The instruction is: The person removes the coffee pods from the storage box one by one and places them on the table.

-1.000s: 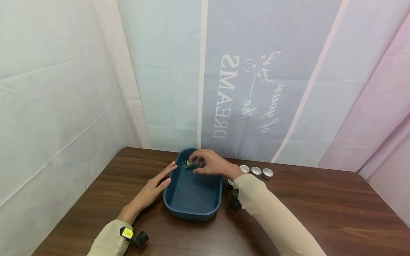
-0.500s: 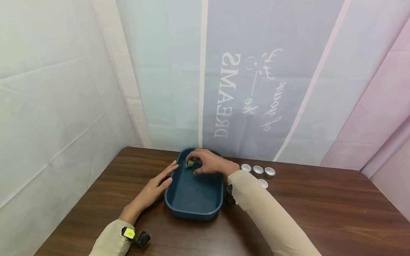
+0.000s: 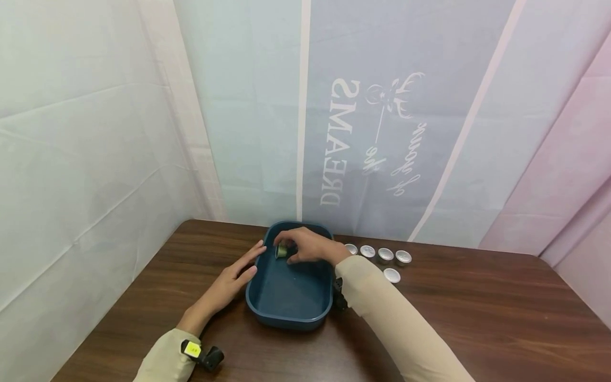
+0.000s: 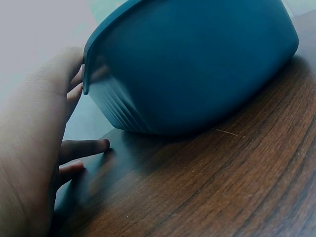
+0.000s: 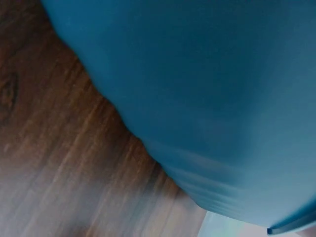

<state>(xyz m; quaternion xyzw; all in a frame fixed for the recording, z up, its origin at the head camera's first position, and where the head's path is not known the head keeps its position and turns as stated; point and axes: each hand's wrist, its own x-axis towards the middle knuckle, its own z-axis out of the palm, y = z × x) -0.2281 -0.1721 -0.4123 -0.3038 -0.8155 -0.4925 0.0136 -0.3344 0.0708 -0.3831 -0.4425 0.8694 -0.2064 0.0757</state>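
Note:
A small green coffee capsule lies on its side in the far left part of a blue plastic basin. My right hand reaches into the basin from the right and pinches the capsule between thumb and fingers. Along the basin's left rim, my left hand rests with straight, spread fingers. In the left wrist view the upper fingers touch the rim, while the lower fingers stay near the tabletop. The right wrist view holds only the basin's outer wall and wood; the right hand is out of sight there.
Several capsules with silver lids stand on the table right of the basin, including one at the back and one nearer. The brown wooden table runs back to a printed curtain. Black cameras sit on both wrists.
The right fingers have closed in around the green capsule, which has shifted slightly nearer. The right arm has moved a little left, uncovering more silver-lidded capsules. The left hand stays at the rim.

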